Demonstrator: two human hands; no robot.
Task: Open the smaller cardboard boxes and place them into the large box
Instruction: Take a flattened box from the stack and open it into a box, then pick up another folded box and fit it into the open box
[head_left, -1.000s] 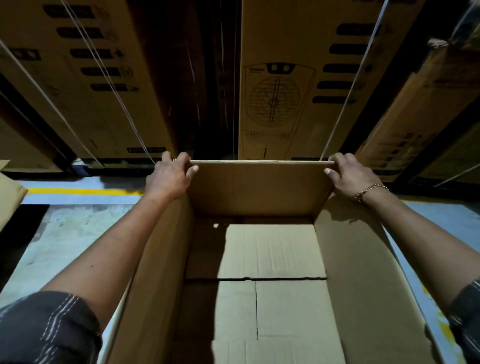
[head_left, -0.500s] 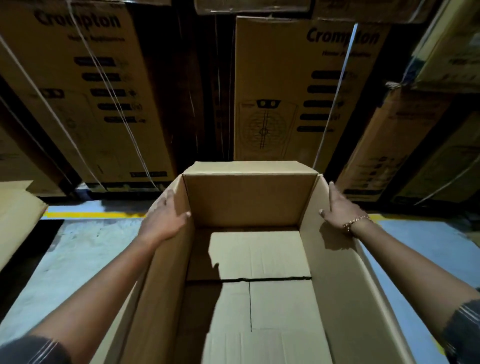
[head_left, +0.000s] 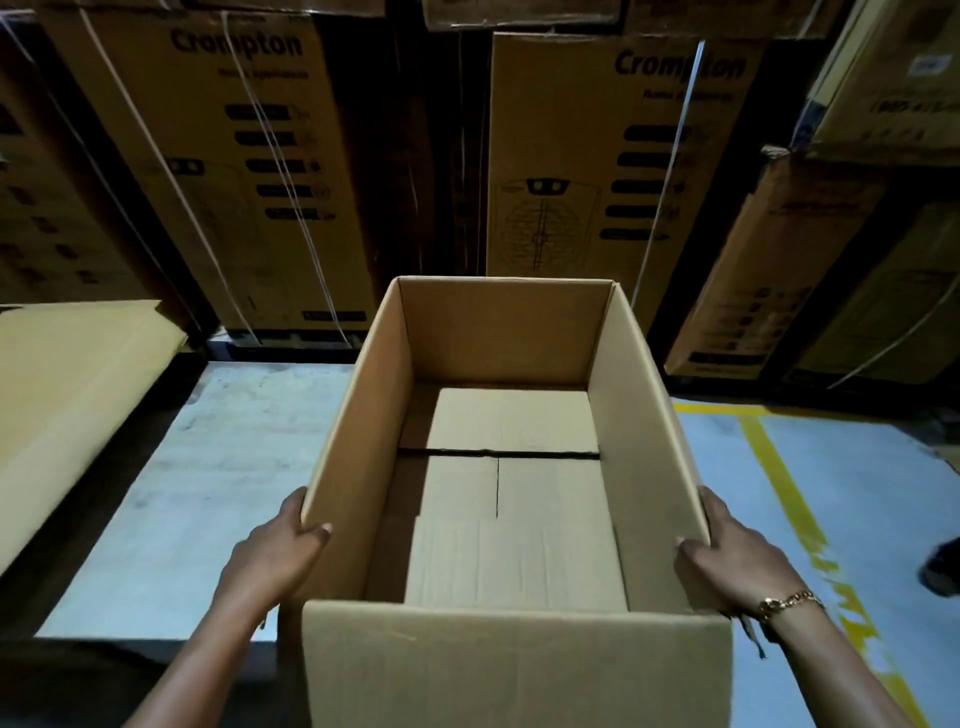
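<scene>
1. Gripping the box (head_left: 358, 441) by its side walls near the close end: L hand (head_left: 270, 556) on the left wall, R hand (head_left: 737, 561) on the right, thumbs hooked inside over the rim, fingers outside. Box sits btwn the hands, top open, bottom flaps (head_left: 514, 421) shut.
2. Strapped printed cartons (head_left: 571, 156) stacked behind.
3. Grey floor (head_left: 197, 467) w/ yellow line (head_left: 779, 478) at right.
4. Flat cardboard (head_left: 67, 374) at left.
5. Bracelet (head_left: 789, 603) on R wrist.
</scene>
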